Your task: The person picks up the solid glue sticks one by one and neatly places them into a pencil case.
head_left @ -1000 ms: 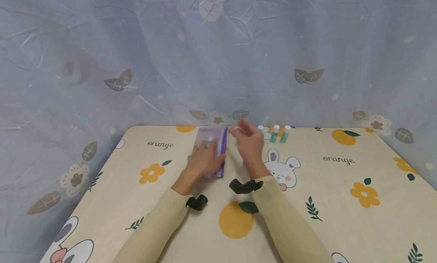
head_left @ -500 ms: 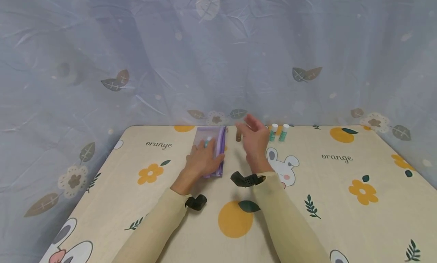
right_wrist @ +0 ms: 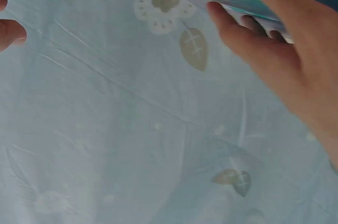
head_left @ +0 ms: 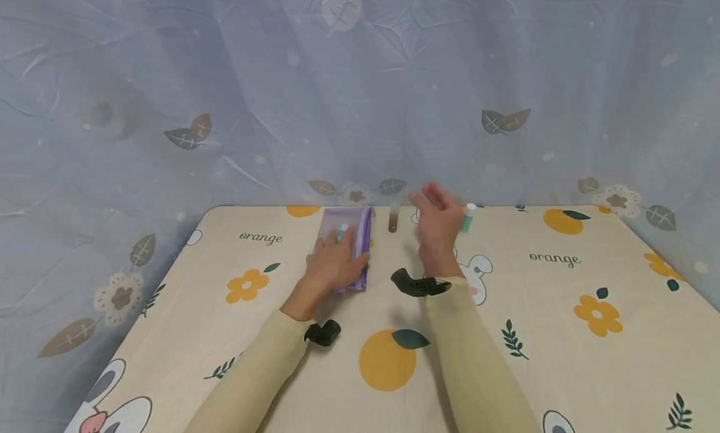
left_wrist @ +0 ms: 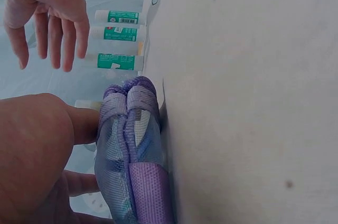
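My left hand [head_left: 333, 264] rests on a purple mesh zip pouch [head_left: 363, 252] with its fingers spread over the top. Through the mesh, a white and teal stick shows inside. In the left wrist view the pouch [left_wrist: 127, 139] lies under my thumb and fingers, its zip edge toward the camera. My right hand [head_left: 440, 230] hovers above the table, fingers loosely extended, holding nothing. Beyond it stands a glue stick [head_left: 467, 218] with a green label and white cap. More upright glue sticks [left_wrist: 116, 34], hidden by my right hand in the head view, show in the left wrist view.
A slim brownish tube [head_left: 393, 219] with a pale top stands between the pouch and my right hand. The patterned cloth [head_left: 388, 361] covers the table. A grey-blue printed curtain [head_left: 360, 95] hangs right behind its far edge.
My right hand has moved rightward from beside the pouch's top corner, uncovering the brownish tube and covering some glue sticks. My left hand has stayed on the pouch.
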The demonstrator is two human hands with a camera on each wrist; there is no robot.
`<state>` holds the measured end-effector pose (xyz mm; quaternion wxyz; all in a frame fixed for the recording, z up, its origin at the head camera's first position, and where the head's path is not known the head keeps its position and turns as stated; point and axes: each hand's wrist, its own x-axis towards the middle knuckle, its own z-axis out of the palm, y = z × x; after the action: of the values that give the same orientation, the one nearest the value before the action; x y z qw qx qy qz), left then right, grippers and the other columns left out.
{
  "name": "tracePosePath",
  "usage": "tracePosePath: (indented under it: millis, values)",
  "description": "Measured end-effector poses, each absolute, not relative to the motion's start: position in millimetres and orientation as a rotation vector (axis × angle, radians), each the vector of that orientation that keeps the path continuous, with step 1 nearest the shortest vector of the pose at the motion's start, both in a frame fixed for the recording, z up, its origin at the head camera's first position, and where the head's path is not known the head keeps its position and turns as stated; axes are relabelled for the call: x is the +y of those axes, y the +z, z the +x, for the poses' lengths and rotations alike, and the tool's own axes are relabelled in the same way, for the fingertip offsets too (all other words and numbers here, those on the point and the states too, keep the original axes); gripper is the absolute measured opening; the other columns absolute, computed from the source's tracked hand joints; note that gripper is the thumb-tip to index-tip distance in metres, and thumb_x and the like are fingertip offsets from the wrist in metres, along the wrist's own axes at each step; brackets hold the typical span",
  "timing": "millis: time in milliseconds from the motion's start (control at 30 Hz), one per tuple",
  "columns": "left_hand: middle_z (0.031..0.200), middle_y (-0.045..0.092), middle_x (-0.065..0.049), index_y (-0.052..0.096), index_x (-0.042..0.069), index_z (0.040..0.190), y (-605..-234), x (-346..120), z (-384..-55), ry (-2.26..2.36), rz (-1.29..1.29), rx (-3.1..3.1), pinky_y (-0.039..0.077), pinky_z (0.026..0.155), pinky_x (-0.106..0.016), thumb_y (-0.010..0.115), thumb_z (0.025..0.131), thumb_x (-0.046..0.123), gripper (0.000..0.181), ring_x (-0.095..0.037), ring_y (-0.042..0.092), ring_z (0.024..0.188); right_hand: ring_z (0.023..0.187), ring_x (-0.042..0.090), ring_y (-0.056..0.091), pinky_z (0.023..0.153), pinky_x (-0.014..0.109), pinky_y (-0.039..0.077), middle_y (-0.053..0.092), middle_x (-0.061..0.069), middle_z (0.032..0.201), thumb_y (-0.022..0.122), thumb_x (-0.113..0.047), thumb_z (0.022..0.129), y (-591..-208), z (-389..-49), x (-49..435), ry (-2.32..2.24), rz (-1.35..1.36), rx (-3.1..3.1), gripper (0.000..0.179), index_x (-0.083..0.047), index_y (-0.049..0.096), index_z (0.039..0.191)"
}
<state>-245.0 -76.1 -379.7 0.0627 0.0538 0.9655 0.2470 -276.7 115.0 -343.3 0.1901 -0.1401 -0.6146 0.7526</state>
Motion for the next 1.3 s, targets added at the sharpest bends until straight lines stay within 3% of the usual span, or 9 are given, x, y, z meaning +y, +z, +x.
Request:
tracePosePath:
  millis: [400, 833, 1300]
  values:
    - [0.176, 0.018, -0.024, 0.025, 0.019, 0.17, -379, -76, -246, 0.761, 0.181, 2.909, 0.023, 0.121, -0.079, 0.052, 0.106, 0.05, 0.076, -0.056, 0.014, 0.161, 0.14, 0.019, 0.061, 0.12, 0.028, 0.045, 0.063, 0.012, 0.151, 0.078, -0.013, 0.096, -337, -272, 135, 2.074, -0.458, -1.573, 0.056, -0.011, 0.061, 0.149]
    - [0.176, 0.019, -0.024, 0.026, 0.02, 0.17, -381, -77, -246, 0.769, 0.179, 2.916, 0.023, 0.12, -0.08, 0.052, 0.107, 0.05, 0.075, -0.056, 0.015, 0.161, 0.14, 0.02, 0.057, 0.118, 0.032, 0.047, 0.064, 0.003, 0.151, 0.081, -0.017, 0.094, -338, -274, 155, 1.989, -0.558, -1.529, 0.053, -0.018, 0.066, 0.145]
    - [0.176, 0.019, -0.023, 0.025, 0.021, 0.17, -378, -76, -245, 0.752, 0.17, 2.914, 0.023, 0.121, -0.079, 0.053, 0.107, 0.049, 0.075, -0.054, 0.016, 0.162, 0.143, 0.016, 0.054, 0.121, 0.027, 0.043, 0.06, -0.003, 0.155, 0.077, -0.027, 0.099, -336, -273, 182, 1.89, -0.636, -1.551, 0.053, -0.024, 0.061, 0.149]
